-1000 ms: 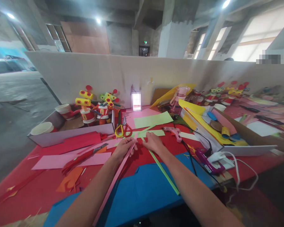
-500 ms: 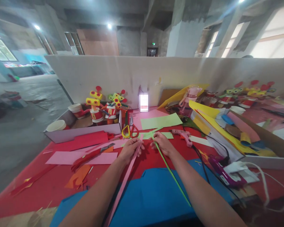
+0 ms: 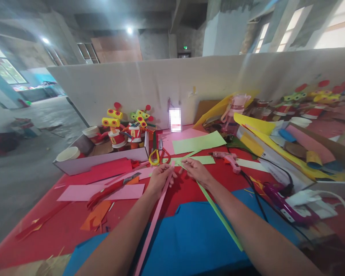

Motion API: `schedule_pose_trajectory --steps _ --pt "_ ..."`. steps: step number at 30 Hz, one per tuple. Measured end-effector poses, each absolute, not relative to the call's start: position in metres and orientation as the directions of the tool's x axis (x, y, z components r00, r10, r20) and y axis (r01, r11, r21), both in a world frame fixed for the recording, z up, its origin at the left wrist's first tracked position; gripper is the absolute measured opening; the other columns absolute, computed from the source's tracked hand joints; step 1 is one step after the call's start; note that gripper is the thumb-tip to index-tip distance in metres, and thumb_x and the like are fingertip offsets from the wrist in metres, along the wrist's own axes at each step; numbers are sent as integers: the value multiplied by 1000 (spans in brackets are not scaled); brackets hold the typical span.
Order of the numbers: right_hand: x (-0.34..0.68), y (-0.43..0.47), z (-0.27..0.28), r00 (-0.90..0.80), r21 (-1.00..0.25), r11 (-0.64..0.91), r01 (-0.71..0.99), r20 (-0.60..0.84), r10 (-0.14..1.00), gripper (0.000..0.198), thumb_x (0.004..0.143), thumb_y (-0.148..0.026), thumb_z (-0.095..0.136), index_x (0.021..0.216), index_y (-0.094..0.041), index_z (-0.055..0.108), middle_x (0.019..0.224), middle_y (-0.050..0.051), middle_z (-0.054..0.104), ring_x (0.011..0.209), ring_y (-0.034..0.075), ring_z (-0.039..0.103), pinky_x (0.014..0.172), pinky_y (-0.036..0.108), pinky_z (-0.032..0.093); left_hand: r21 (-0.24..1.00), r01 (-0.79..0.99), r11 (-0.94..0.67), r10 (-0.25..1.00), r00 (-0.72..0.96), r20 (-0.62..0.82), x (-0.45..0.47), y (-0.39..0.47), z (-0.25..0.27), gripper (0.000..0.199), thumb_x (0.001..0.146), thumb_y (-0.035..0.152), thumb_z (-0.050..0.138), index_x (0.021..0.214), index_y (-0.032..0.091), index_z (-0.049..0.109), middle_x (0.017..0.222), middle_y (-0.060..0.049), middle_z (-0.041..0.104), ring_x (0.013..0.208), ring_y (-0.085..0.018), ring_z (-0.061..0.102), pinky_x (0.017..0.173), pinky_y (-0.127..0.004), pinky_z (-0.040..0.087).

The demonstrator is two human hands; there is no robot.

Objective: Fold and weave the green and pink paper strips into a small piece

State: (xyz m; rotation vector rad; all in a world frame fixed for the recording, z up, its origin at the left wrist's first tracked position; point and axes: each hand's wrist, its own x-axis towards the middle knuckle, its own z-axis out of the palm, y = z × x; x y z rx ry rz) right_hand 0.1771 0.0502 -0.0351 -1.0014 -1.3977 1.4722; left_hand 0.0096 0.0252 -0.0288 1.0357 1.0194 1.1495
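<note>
My left hand pinches the upper end of a long pink paper strip, which trails down toward me past my forearm. Close by on the right, my right hand is closed on a long green paper strip that hangs down over the blue sheet. The fingertips of both hands are a small gap apart, over the red table covering. Just beyond them lie light green paper pieces. Scissors with red and yellow handles rest behind my left hand.
At the left back, an open box holds paper cups and cup robots. A pink glue gun with a black cord lies right of my hands. Farther right are a purple device and a box with yellow paper. Pink paper lies left.
My right hand has shifted slightly, and the green strip now shows its flat side more. The view has turned a little. Both hands keep their strips.
</note>
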Motion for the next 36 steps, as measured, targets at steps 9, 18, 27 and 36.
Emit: schedule_pose_trajectory --steps 9,18,27,36 --pt "173 50 -38 -212 -999 30 -20 34 977 28 70 -44 68 72 -18 60 52 -4 57 41 7 47 39 18 36 992 -104 70 995 81 -61 14 24 -28 38 66 47 74 74 16 55 58 -1 66 36 -8 49 34 -19 40" --pt "171 44 -30 -228 -1000 -16 23 -20 973 32 68 -47 72 66 -18 58 48 -5 55 34 5 36 33 18 23 997 -32 65 994 90 -62 18 20 -24 36 68 47 71 78 17 55 58 0 65 37 -9 51 35 -20 41" --pt "171 45 -29 -193 -998 -63 19 -66 979 36 67 -48 75 80 -18 60 51 -5 59 35 6 37 35 18 25 998 8 55 992 115 -55 17 22 -26 36 69 48 70 80 17 54 55 1 63 35 -10 49 34 -20 40" --pt "172 43 -24 -203 -996 -89 0 -88 975 36 67 -46 74 85 -16 64 51 -5 58 34 5 36 34 18 25 998 22 53 989 134 -56 17 22 -27 35 71 48 68 80 18 54 55 2 62 35 -9 49 34 -20 40"
